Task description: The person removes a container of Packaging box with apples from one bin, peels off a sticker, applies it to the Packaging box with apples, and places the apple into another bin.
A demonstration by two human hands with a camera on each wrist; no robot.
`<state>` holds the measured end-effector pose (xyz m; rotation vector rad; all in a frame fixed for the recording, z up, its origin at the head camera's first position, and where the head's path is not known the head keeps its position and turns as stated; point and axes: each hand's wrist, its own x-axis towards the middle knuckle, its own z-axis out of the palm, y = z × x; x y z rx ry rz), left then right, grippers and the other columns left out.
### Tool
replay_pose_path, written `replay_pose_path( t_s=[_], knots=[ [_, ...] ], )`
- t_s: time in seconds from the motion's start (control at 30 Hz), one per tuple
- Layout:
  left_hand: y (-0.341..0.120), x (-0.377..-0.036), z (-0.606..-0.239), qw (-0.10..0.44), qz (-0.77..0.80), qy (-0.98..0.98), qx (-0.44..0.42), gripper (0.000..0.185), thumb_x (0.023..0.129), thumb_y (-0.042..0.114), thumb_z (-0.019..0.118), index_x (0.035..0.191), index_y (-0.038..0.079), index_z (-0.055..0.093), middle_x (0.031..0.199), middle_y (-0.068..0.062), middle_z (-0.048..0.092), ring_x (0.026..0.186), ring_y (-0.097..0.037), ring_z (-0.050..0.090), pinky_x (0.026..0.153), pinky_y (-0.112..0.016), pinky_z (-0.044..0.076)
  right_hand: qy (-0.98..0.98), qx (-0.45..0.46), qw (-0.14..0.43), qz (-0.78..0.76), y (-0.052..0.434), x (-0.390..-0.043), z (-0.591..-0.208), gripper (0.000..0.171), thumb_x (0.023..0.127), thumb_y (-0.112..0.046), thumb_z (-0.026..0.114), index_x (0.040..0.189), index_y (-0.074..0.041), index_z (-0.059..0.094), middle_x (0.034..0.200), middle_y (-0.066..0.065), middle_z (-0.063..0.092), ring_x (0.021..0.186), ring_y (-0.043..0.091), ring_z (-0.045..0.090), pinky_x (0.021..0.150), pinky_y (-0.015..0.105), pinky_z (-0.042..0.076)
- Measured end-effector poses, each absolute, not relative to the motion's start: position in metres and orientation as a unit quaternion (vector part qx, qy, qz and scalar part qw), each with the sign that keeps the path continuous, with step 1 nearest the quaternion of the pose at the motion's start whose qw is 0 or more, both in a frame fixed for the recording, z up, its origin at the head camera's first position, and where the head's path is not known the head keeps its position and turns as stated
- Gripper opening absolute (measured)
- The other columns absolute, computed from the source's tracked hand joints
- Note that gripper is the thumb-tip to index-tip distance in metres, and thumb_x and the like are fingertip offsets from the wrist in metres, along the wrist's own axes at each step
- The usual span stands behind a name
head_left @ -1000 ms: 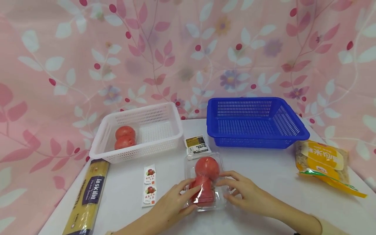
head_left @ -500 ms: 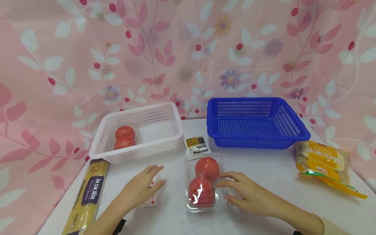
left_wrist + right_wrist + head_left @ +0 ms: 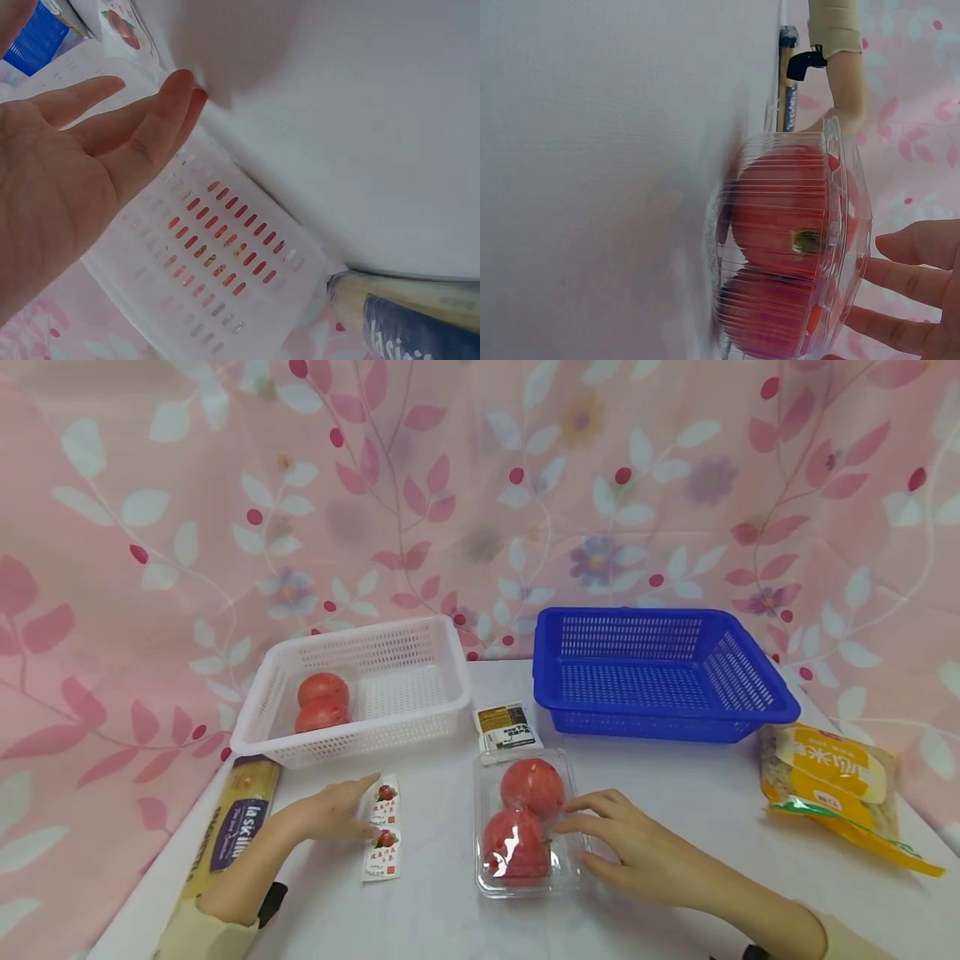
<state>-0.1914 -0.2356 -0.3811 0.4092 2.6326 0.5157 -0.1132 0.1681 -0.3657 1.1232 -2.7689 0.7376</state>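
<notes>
In the head view a clear plastic clamshell box [image 3: 564,883] with two tomatoes [image 3: 516,845] inside lies on the table, its lid down. My right hand [image 3: 626,850] rests its fingertips at the box's right side, fingers loosely spread and not wrapped round it. The right wrist view shows the same tomatoes [image 3: 780,214] through the ribbed plastic wall. To the left, my left hand [image 3: 330,810] hovers at a strip of two fruit stickers [image 3: 382,860], its fingertips over the strip's left edge. In the left wrist view that hand's fingers [image 3: 142,142] are extended with nothing held.
A white basket [image 3: 390,727] at the back left holds two more tomatoes [image 3: 322,702]. A blue basket [image 3: 660,720] stands at the back right, beside a yellow bag [image 3: 832,777]. A spaghetti pack [image 3: 240,822] lies left; a small packet [image 3: 506,727] lies behind the box.
My left hand has left the box and moved left to the sticker strip. My right hand has stayed by the box's right side. The view has shifted slightly.
</notes>
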Motion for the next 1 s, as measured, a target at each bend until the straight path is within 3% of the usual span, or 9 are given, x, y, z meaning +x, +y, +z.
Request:
replay_pose_path(
  t_s=[0.1,0.23,0.37,0.53,0.73,1.0],
  knots=[
    [-0.230,-0.196,-0.382,0.221,0.174,0.947,0.153,0.093,0.069,0.031,0.078,0.142,0.002,0.028,0.140,-0.023,0.034,0.128,-0.044,0.027,0.099,-0.059,0.026,-0.896,0.372,0.042,0.239,0.168,-0.112,-0.367,0.029,0.083,-0.017,0.065,0.111,-0.025,0.062,0.120,-0.002,0.053,0.110,0.019,0.045,0.086,0.045,0.045],
    [-0.222,-0.196,-0.387,0.214,0.148,0.952,0.163,0.093,0.067,0.031,0.081,0.141,0.006,0.031,0.136,-0.025,0.035,0.123,-0.044,0.029,0.094,-0.060,0.031,-0.896,0.372,0.042,0.238,0.169,-0.111,-0.368,0.029,0.083,-0.018,0.065,0.111,-0.024,0.061,0.120,-0.003,0.052,0.110,0.017,0.045,0.086,0.043,0.046],
    [-0.215,-0.195,-0.391,0.180,0.137,0.957,0.183,0.077,0.067,0.021,0.081,0.135,0.014,0.046,0.126,-0.020,0.038,0.114,-0.036,0.031,0.086,-0.052,0.039,-0.896,0.374,0.044,0.237,0.169,-0.111,-0.368,0.030,0.082,-0.018,0.066,0.112,-0.024,0.061,0.121,-0.003,0.052,0.112,0.017,0.045,0.086,0.043,0.046],
    [-0.211,-0.195,-0.393,0.148,0.140,0.961,0.189,0.060,0.067,0.009,0.080,0.121,0.026,0.061,0.112,-0.012,0.038,0.101,-0.029,0.033,0.074,-0.039,0.039,-0.895,0.376,0.038,0.238,0.171,-0.113,-0.368,0.033,0.083,-0.018,0.066,0.114,-0.025,0.060,0.122,-0.004,0.050,0.114,0.017,0.043,0.086,0.043,0.046],
    [-0.216,-0.192,-0.396,0.122,0.175,0.956,0.202,0.048,0.068,-0.001,0.077,0.113,0.015,0.066,0.096,-0.007,0.037,0.085,-0.020,0.039,0.061,-0.026,0.039,-0.893,0.380,0.035,0.238,0.170,-0.113,-0.369,0.034,0.083,-0.018,0.066,0.115,-0.024,0.059,0.123,-0.004,0.049,0.114,0.017,0.042,0.086,0.043,0.046],
    [-0.220,-0.190,-0.397,0.107,0.191,0.952,0.215,0.028,0.069,0.000,0.076,0.094,0.010,0.070,0.088,-0.001,0.055,0.078,-0.016,0.046,0.063,-0.027,0.043,-0.896,0.373,0.019,0.241,0.170,-0.113,-0.366,0.034,0.083,-0.018,0.066,0.116,-0.024,0.058,0.124,-0.003,0.048,0.115,0.017,0.042,0.087,0.043,0.046]
  ],
)
